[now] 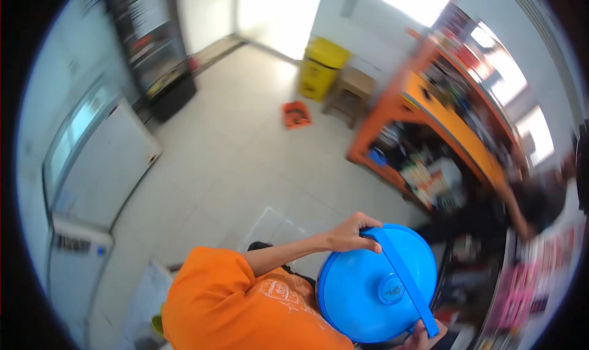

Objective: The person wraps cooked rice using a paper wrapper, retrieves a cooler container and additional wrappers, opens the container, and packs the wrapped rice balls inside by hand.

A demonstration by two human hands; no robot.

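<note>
A round blue lidded bucket (362,288), seen from above, is held in front of an orange shirt. A flat blue handle (402,276) runs across its lid, past a raised round knob in the middle. My left hand (356,233) is closed around the handle's upper end, with the thumb on the near side. At the lower end, my right hand (423,336) grips the handle and the rim beside it; part of this hand is cut off by the frame edge. The inside of the bucket is hidden by the lid.
An orange workbench (454,113) with cluttered shelves stands at right, a person (540,196) beside it. Along the far wall are a yellow bin (322,67) and a wooden stool (351,92), with an orange dustpan (296,115) on the floor. White cabinets (107,166) line the left.
</note>
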